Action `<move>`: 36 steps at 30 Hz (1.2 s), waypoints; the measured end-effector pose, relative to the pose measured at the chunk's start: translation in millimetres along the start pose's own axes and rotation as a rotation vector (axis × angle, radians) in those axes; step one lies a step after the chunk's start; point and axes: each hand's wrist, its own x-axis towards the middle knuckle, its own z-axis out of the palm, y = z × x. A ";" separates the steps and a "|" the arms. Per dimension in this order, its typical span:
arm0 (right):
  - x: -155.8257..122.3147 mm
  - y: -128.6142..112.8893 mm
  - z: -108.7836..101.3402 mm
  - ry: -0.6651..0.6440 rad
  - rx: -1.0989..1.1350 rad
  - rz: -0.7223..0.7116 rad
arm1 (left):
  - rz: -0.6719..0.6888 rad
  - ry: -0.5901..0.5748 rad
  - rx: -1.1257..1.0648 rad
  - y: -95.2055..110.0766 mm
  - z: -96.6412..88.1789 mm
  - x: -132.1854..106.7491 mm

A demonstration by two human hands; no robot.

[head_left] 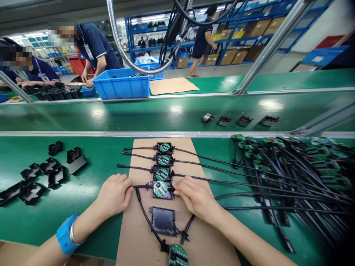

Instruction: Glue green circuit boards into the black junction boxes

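Observation:
A round green circuit board lies over a black plastic housing, with a black cable leaving it on each side. My left hand, fingers closed, grips the cable left of the board. At the board's right edge my right hand pinches the other cable end near the housing. Farther up, three housings hold boards with cables, the nearest board among them. Below my hands are another black housing without a board and a second loose board with cables, partly out of view.
Cardboard lies under the work. Several black housings sit at left; a heap of cabled boards is at right. Metal motor parts stand beyond the rail. A blue bin and co-workers are at the back.

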 end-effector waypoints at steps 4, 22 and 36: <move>-4.3 0.6 -1.4 -0.026 -0.027 0.008 | 0.300 0.002 -0.238 16.7 -7.3 2.4; -19.1 -30.0 -38.0 -0.229 0.025 0.035 | 0.545 0.005 -0.417 30.0 -10.7 -10.7; -40.3 -25.9 -14.9 -0.229 -0.112 0.020 | 0.149 0.020 -0.263 3.4 -3.8 -70.3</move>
